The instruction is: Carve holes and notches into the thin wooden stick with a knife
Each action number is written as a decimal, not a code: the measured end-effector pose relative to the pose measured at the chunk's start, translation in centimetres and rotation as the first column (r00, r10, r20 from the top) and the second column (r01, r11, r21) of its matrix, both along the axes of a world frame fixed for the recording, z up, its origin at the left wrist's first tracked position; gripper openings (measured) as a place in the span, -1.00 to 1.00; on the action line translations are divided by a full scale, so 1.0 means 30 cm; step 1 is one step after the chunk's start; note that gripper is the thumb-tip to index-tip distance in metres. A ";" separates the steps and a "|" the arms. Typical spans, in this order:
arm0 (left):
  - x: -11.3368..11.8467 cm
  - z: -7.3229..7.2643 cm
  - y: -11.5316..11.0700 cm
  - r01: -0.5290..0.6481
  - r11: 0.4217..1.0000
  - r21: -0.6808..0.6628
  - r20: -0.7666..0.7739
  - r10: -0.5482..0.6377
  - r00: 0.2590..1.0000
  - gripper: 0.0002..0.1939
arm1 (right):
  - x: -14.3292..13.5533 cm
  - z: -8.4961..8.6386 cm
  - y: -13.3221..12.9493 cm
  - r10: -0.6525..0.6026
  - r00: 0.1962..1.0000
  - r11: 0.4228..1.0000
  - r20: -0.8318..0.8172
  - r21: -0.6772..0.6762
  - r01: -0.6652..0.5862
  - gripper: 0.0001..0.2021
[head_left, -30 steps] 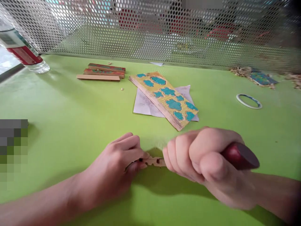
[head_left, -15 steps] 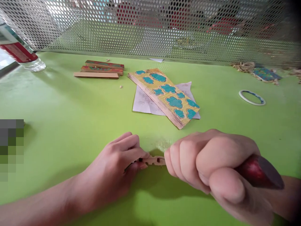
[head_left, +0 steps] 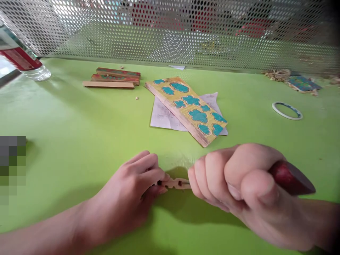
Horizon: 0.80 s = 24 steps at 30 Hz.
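In the head view, my left hand (head_left: 135, 184) is closed, pinching one end of a small notched wooden piece (head_left: 174, 183) low over the green table. Dark holes or notches show along the piece; its left end is hidden by my fingers. My right hand (head_left: 233, 177) makes a fist around a tool with a glossy dark red handle (head_left: 289, 179). The flat handle end juts out to the right past my thumb. A thin grey tip emerges under the little finger and meets the wooden piece's right end; most of the tool is covered.
Beyond my hands, a yellow board (head_left: 186, 106) with blue patches lies across white paper (head_left: 162, 118). Wooden strips (head_left: 111, 79) rest at the back left near a bottle (head_left: 23, 56). A tape roll (head_left: 287, 110) and twine (head_left: 280, 74) are right. A perforated screen (head_left: 170, 35) stands behind.
My right fist has tilted, and the red handle's end has shifted slightly up and left. My left hand keeps its pinch on the wooden piece, nearly unmoved.
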<state>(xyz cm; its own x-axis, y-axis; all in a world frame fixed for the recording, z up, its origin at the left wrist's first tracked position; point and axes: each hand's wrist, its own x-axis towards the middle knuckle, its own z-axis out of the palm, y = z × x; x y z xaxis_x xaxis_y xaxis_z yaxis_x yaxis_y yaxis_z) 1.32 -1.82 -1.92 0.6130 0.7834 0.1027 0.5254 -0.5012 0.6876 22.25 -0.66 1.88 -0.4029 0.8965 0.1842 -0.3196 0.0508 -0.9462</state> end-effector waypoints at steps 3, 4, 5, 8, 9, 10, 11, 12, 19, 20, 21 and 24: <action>0.000 0.000 -0.004 -0.001 1.000 0.000 -0.003 0.001 1.000 -0.77 | -0.008 0.004 -0.010 0.144 0.988 0.973 0.061 0.171 -0.153 -0.57; 0.000 0.000 -0.005 -0.005 1.000 0.003 -0.007 0.005 1.000 -0.77 | -0.010 0.002 -0.013 0.194 0.978 0.958 0.075 0.200 -0.206 -0.57; 0.000 0.000 -0.007 -0.012 1.000 0.009 -0.011 0.012 1.000 -0.76 | -0.013 -0.002 -0.014 0.208 0.975 0.957 0.075 0.189 -0.219 -0.59; 0.001 -0.003 -0.011 -0.034 0.999 0.030 -0.015 0.034 0.999 -0.78 | -0.024 -0.025 0.003 0.009 1.000 1.000 -0.029 -0.004 -0.009 -0.66; 0.002 -0.005 -0.011 -0.039 0.999 0.034 -0.015 0.039 0.999 -0.80 | -0.028 -0.034 0.017 -0.084 0.993 0.993 -0.081 -0.093 0.076 -0.67; 0.003 -0.007 -0.011 -0.042 0.998 0.040 -0.013 0.043 0.999 -0.82 | -0.032 -0.042 0.034 -0.142 0.982 0.977 -0.126 -0.176 0.119 -0.68; 0.004 -0.009 -0.011 -0.043 0.998 0.049 -0.008 0.043 0.999 -0.84 | -0.036 -0.049 0.052 -0.194 0.968 0.952 -0.160 -0.268 0.146 -0.66; 0.005 -0.011 -0.010 -0.044 0.997 0.059 -0.005 0.044 0.999 -0.85 | -0.038 -0.053 0.069 -0.224 0.957 0.931 -0.182 -0.331 0.155 -0.64; 0.013 -0.015 -0.011 -0.075 0.994 0.084 -0.047 0.079 0.996 -0.85 | -0.021 -0.042 0.058 -0.065 0.975 0.996 -0.210 -0.080 0.049 -0.68; 0.014 -0.015 -0.012 -0.083 0.994 0.077 -0.057 0.087 0.995 -0.85 | -0.020 -0.043 0.041 -0.029 0.982 1.000 -0.184 -0.004 0.029 -0.71; 0.016 -0.014 -0.014 -0.094 0.993 0.075 -0.063 0.099 0.993 -0.84 | -0.021 -0.045 0.026 0.001 0.988 0.998 -0.152 0.062 0.008 -0.73; 0.019 -0.012 -0.017 -0.126 0.989 0.077 -0.072 0.131 0.989 -0.80 | -0.029 -0.056 0.011 0.009 0.995 0.995 -0.094 0.103 0.001 -0.74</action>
<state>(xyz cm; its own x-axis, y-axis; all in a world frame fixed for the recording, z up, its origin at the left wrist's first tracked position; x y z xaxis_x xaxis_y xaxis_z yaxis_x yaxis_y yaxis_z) 1.88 -2.33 -2.29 0.5158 0.8485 0.1183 0.6383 -0.4727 0.6076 21.38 -0.34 0.21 -0.3828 0.8691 0.3132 -0.4079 0.1451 -0.9014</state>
